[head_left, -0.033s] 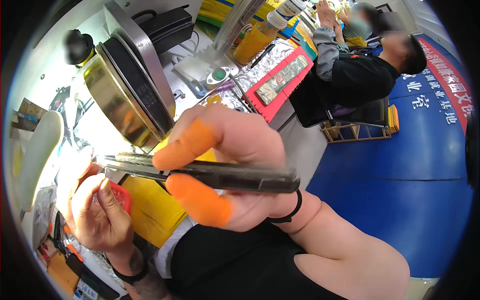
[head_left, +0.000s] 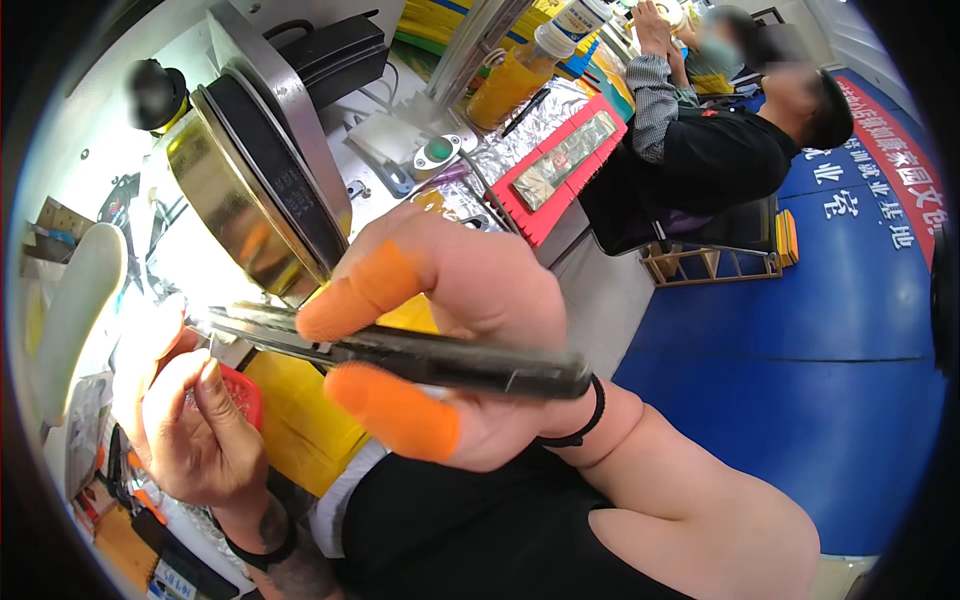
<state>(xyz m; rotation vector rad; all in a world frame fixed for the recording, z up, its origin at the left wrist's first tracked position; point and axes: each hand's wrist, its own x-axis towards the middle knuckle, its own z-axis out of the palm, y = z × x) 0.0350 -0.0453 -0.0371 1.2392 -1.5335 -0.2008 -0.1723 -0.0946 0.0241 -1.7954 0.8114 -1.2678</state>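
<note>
My right hand [head_left: 470, 310], with orange finger cots on two fingers, grips a pair of black tweezers [head_left: 460, 362]. The tweezers' narrow tips point left and end close to the fingertips of my left hand [head_left: 205, 430]. Those fingers are pinched together on a thin, silvery piece [head_left: 211, 342], too small and glare-lit to name. Just behind the left hand sits a small red dish [head_left: 243, 393] with tiny clear bits in it, partly covered by the hand. Strong light washes out the left fingertips and the tweezer tips.
A round gold-and-black lamp-like device [head_left: 235, 190] stands above my hands. Yellow cloth [head_left: 305, 420] lies below them. Beyond are a red tray [head_left: 535, 205] with a wrapped slab and a jar of orange stuff [head_left: 505, 85]. A seated person [head_left: 710, 150] is at the upper right.
The tweezers and my right fingers have shifted slightly to the left, and the tweezers' rear end has dipped a little. My left hand stays in place.
</note>
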